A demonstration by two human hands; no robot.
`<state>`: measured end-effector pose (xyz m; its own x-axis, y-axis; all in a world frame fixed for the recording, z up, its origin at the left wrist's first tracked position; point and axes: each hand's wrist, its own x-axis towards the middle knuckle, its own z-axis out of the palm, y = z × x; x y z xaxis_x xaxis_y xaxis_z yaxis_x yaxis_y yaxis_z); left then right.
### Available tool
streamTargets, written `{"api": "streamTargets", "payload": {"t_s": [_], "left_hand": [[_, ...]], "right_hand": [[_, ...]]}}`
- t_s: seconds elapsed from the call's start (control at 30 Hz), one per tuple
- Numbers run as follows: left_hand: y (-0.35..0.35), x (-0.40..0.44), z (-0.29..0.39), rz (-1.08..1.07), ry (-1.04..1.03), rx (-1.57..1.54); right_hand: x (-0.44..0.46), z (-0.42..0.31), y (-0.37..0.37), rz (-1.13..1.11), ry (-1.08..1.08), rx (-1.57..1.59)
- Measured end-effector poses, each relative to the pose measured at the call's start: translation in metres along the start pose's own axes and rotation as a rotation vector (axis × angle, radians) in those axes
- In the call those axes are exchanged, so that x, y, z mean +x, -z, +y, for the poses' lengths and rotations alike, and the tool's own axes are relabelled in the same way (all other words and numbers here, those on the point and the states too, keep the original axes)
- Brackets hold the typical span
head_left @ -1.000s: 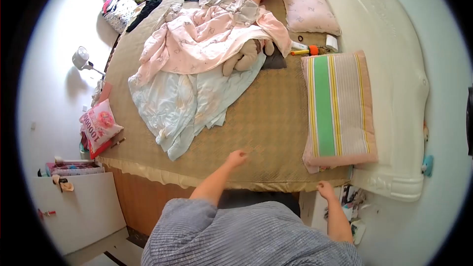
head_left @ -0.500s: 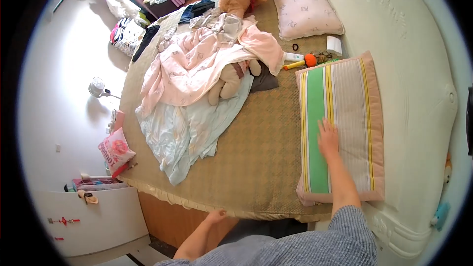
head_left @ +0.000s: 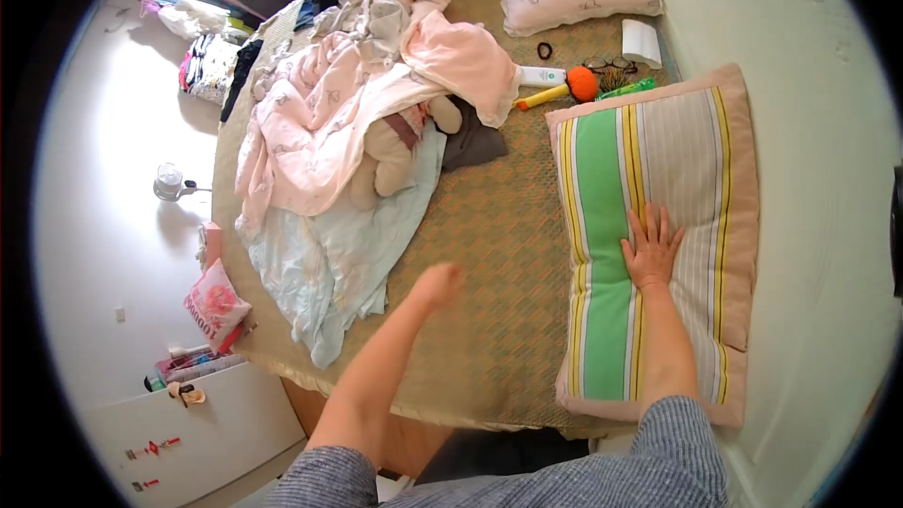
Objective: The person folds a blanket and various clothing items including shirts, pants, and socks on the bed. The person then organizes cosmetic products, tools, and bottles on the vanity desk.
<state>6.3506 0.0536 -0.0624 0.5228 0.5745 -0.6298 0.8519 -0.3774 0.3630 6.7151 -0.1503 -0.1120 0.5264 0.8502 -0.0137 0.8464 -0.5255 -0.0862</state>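
Right hand (head_left: 653, 252) lies with grip spread on the striped pillow (head_left: 602, 179), best pressed evenly, palm flat; left hand (head_left: 437, 285) hovers above the bed (head_left: 489, 348), its blurred grip not determinable.

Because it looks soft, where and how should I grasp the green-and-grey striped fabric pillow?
Probably pinch the left long edge, from the left: the pillow lies flat; this side faces open brown matting, the other the white headboard.
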Motion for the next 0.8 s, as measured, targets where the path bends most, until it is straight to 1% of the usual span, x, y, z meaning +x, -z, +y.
{"api": "streamTargets", "payload": {"t_s": [0.03, 0.1, 0.17, 0.23, 0.27, 0.3, 0.33, 0.37, 0.43, 0.47, 0.5, 0.57, 0.6, 0.67, 0.7, 0.73, 0.77, 0.8], "left_hand": [[0.014, 0.022, 0.019, -0.001, -0.023, -0.01], [0.03, 0.065, 0.038, 0.09, -0.147, 0.145], [0.048, 0.108, 0.052, 0.172, -0.199, 0.022], [0.062, 0.148, 0.056, 0.333, -0.272, -0.038], [0.071, 0.168, 0.057, 0.36, -0.215, -0.143], [0.075, 0.189, 0.051, 0.495, -0.235, -0.127], [0.089, 0.198, 0.057, 0.555, -0.181, -0.127], [0.099, 0.206, 0.062, 0.721, -0.078, 0.1], [0.133, 0.205, 0.079, 0.858, 0.034, 0.321], [0.144, 0.217, 0.063, 0.96, 0.02, 0.413], [0.159, 0.227, 0.042, 1.062, 0.005, 0.505], [0.188, 0.234, 0.01, 1.097, 0.201, 0.429], [0.206, 0.227, -0.001, 0.994, 0.384, 0.504], [0.232, 0.236, -0.067, 0.764, 0.264, -0.191], [0.232, 0.238, -0.083, 0.75, 0.111, -0.588], [0.233, 0.224, -0.086, 0.722, -0.05, -0.979], [0.229, 0.201, -0.092, 0.791, -0.152, -0.321], [0.227, 0.17, -0.086, 0.981, -0.183, 0.335]], "right_hand": [[0.0, 0.005, -0.012, 0.02, 0.011, 0.004], [0.001, 0.015, -0.036, 0.05, 0.028, 0.014], [0.002, 0.022, -0.06, 0.071, 0.041, 0.031], [0.002, 0.025, -0.074, 0.073, 0.047, 0.051], [0.003, 0.028, -0.078, 0.076, 0.05, 0.062], [0.002, 0.029, -0.083, 0.099, 0.061, 0.059], [0.001, 0.032, -0.086, 0.124, 0.072, 0.056], [0.001, 0.033, -0.089, 0.151, 0.085, 0.055], [0.002, 0.034, -0.096, 0.205, 0.104, 0.058], [0.002, 0.036, -0.098, 0.234, 0.115, 0.057], [0.001, 0.037, -0.1, 0.198, 0.102, 0.035], [0.001, 0.04, -0.102, 0.208, 0.111, 0.015], [0.003, 0.041, -0.103, 0.217, 0.117, 0.005], [0.007, 0.042, -0.107, 0.236, 0.122, 0.01], [0.005, 0.042, -0.106, 0.241, 0.124, 0.014], [0.003, 0.043, -0.104, 0.193, 0.101, -0.013], [0.002, 0.042, -0.102, 0.15, 0.083, -0.036], [0.005, 0.036, -0.098, 0.117, 0.067, -0.056]]}}
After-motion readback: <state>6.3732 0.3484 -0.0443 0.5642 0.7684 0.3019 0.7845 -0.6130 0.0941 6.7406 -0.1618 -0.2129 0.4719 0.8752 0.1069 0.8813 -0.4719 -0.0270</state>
